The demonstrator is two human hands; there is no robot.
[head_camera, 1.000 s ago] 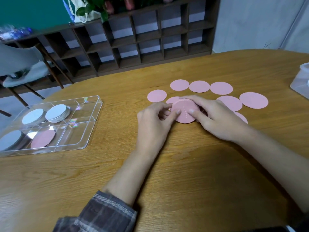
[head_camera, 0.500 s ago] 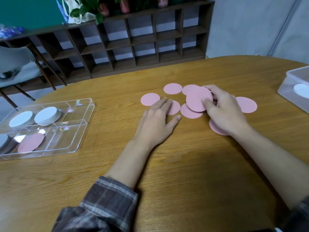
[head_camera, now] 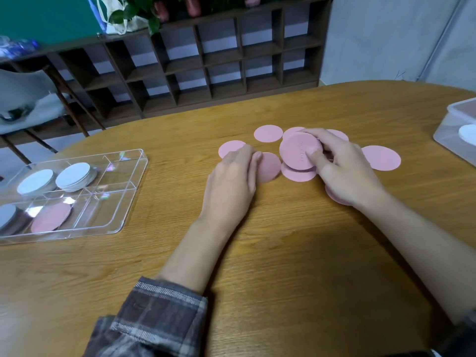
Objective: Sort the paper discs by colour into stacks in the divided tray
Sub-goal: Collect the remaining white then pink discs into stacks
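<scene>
A: Over at the left edge of the table [head_camera: 283,253], what's in the tray [head_camera: 128,202]?

B: Two piles of white discs [head_camera: 73,175] side by side in the far compartments. There's a grey pile [head_camera: 6,215] in the near left one, cut off by the frame. A single pink disc [head_camera: 51,217] lies flat in the compartment just beside it.

A: And towards the middle?

B: The left hand [head_camera: 231,186] is palm down on the wood, fingers straight and close together. Its tips rest on two of the loose pink discs [head_camera: 270,167]. A plaid sleeve [head_camera: 154,318] shows at the near edge.

A: Right of that?

B: There's the pink stack [head_camera: 296,153], tilted up off the table with its face towards the camera, gripped by the right hand [head_camera: 345,171]. The thumb presses on the top face and the other fingers curl round the far rim. That's a firm clamp!

A: Any more pink around?

B: Plenty, all flat on the wood. One lies towards the far edge and one just below the raised stack. Another is half hidden under the right wrist, and one sits apart to the right.

A: And the right edge?

B: A clear box [head_camera: 443,135], clipped by the frame, with something round and white [head_camera: 467,134] inside.
</scene>
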